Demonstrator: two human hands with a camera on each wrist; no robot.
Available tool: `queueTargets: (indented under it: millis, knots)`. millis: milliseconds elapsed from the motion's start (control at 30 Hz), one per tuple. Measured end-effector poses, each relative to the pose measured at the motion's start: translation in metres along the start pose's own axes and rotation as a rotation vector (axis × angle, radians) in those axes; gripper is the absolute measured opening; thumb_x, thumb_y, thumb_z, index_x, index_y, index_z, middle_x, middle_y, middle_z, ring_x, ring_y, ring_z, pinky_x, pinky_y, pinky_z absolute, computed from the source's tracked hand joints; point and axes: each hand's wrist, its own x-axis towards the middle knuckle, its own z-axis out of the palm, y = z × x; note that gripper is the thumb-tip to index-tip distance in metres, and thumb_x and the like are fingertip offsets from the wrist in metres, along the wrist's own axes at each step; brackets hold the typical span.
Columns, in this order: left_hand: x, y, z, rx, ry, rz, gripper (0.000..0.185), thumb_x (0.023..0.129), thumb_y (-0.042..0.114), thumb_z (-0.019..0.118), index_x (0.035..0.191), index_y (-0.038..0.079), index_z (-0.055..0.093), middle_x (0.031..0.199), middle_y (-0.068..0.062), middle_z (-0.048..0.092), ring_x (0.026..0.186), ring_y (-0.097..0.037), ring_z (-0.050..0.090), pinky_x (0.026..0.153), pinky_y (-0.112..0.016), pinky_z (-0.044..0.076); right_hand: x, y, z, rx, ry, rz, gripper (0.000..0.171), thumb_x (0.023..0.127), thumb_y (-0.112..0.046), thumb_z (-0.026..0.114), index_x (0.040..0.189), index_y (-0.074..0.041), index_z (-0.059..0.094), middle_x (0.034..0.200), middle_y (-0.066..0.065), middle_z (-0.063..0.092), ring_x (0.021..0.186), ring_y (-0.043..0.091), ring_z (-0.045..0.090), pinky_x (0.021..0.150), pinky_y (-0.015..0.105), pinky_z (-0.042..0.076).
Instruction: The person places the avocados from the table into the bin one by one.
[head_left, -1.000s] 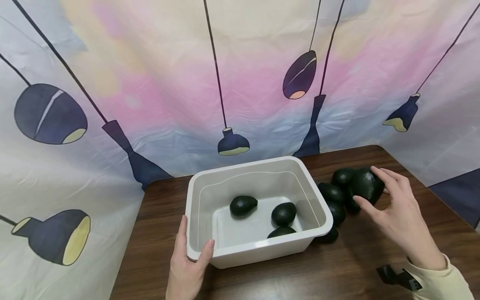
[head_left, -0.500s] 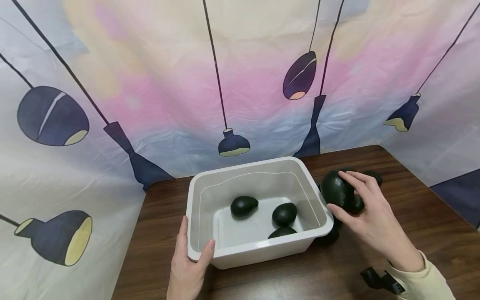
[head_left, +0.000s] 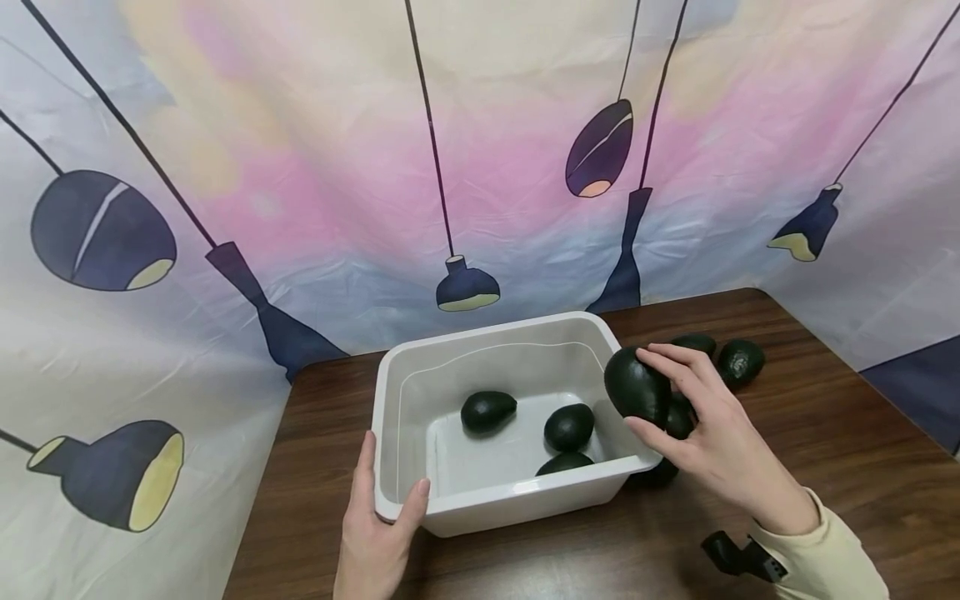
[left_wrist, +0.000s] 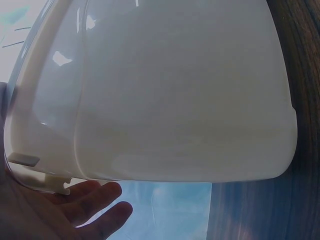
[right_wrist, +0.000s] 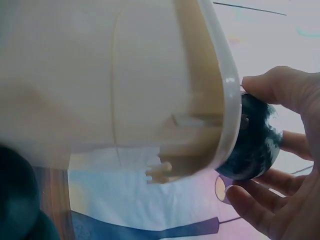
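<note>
A white plastic bin (head_left: 397,392) stands on the brown table and holds three dark green avocados (head_left: 487,411). My left hand (head_left: 378,533) grips the bin's near left corner, thumb over the rim; the left wrist view shows the bin's wall (left_wrist: 175,100) above my fingers (left_wrist: 95,205). My right hand (head_left: 712,442) holds another avocado (head_left: 637,387) in the air over the bin's right rim. In the right wrist view that avocado (right_wrist: 252,145) sits against the rim (right_wrist: 225,100), my fingers curled round it.
More avocados (head_left: 740,362) lie on the table right of the bin, some hidden behind my right hand. A printed cloth backdrop (head_left: 480,167) hangs right behind the table. The table (head_left: 862,467) ends at the right. A black wrist strap part (head_left: 738,557) shows near my sleeve.
My right hand lifted an avocado from the pile at the right and carried it left to the bin's right rim. My left hand stayed on the bin's corner.
</note>
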Motion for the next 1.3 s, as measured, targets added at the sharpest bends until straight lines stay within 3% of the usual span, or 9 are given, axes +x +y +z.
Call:
queueTargets:
  millis: [300, 533, 600, 800, 1133, 1200, 1300]
  knots:
    - [0.000, 0.001, 0.000, 0.008, 0.000, 0.000, 0.087, 0.090, 0.032, 0.071, 0.156, 0.030, 0.014, 0.156, -0.002, 0.027, 0.134, -0.021, 0.035, 0.097, -0.006, 0.029, 0.005, -0.003, 0.009, -0.001, -0.010, -0.070, 0.080, 0.071, -0.016, 0.087, 0.142, -0.017, 0.050, 0.141, 0.004, 0.043, 0.120, 0.017, 0.047, 0.093, 0.013, 0.036]
    - [0.002, 0.001, 0.000, 0.017, -0.011, -0.018, 0.088, 0.090, 0.036, 0.070, 0.156, 0.031, 0.013, 0.157, -0.002, 0.025, 0.136, -0.021, 0.032, 0.107, -0.041, 0.032, 0.007, -0.005, 0.014, -0.007, -0.021, -0.106, 0.077, 0.073, -0.014, 0.086, 0.141, -0.016, 0.051, 0.143, 0.005, 0.042, 0.125, 0.019, 0.044, 0.095, 0.013, 0.036]
    - [0.002, 0.001, 0.000, 0.018, -0.010, -0.019, 0.088, 0.090, 0.036, 0.070, 0.156, 0.031, 0.013, 0.157, -0.002, 0.025, 0.136, -0.021, 0.032, 0.107, -0.043, 0.032, 0.007, -0.005, 0.015, -0.007, -0.027, -0.107, 0.075, 0.075, -0.012, 0.085, 0.141, -0.015, 0.050, 0.145, 0.005, 0.042, 0.127, 0.021, 0.043, 0.096, 0.012, 0.035]
    - [0.001, 0.000, -0.001, 0.025, -0.006, -0.020, 0.087, 0.090, 0.036, 0.070, 0.156, 0.033, 0.013, 0.156, -0.001, 0.026, 0.135, -0.020, 0.034, 0.107, -0.035, 0.033, 0.005, -0.004, 0.012, -0.016, -0.016, -0.080, 0.068, 0.078, -0.007, 0.082, 0.139, -0.013, 0.053, 0.142, 0.006, 0.044, 0.124, 0.018, 0.044, 0.093, 0.010, 0.034]
    - [0.001, 0.001, 0.001, 0.027, -0.012, -0.023, 0.087, 0.090, 0.038, 0.070, 0.156, 0.034, 0.013, 0.156, -0.002, 0.026, 0.135, -0.022, 0.034, 0.106, -0.046, 0.034, -0.001, 0.019, -0.006, -0.047, 0.116, -0.027, 0.064, 0.077, -0.001, 0.080, 0.136, -0.011, 0.056, 0.138, 0.011, 0.048, 0.122, 0.025, 0.047, 0.097, 0.012, 0.030]
    - [0.001, 0.001, 0.001, 0.029, -0.009, -0.029, 0.087, 0.090, 0.037, 0.070, 0.156, 0.034, 0.013, 0.156, -0.002, 0.027, 0.134, -0.022, 0.035, 0.106, -0.040, 0.034, -0.001, 0.030, -0.010, -0.071, 0.144, 0.015, 0.061, 0.079, -0.002, 0.079, 0.135, -0.010, 0.056, 0.138, 0.013, 0.047, 0.122, 0.029, 0.045, 0.098, 0.020, 0.032]
    - [0.001, 0.001, 0.001, 0.030, -0.006, -0.031, 0.087, 0.090, 0.036, 0.070, 0.156, 0.035, 0.013, 0.156, -0.003, 0.027, 0.134, -0.021, 0.035, 0.105, -0.024, 0.033, -0.001, 0.050, -0.015, -0.091, 0.172, 0.092, 0.056, 0.083, -0.005, 0.076, 0.135, -0.006, 0.055, 0.139, 0.018, 0.044, 0.124, 0.037, 0.041, 0.099, 0.042, 0.034]
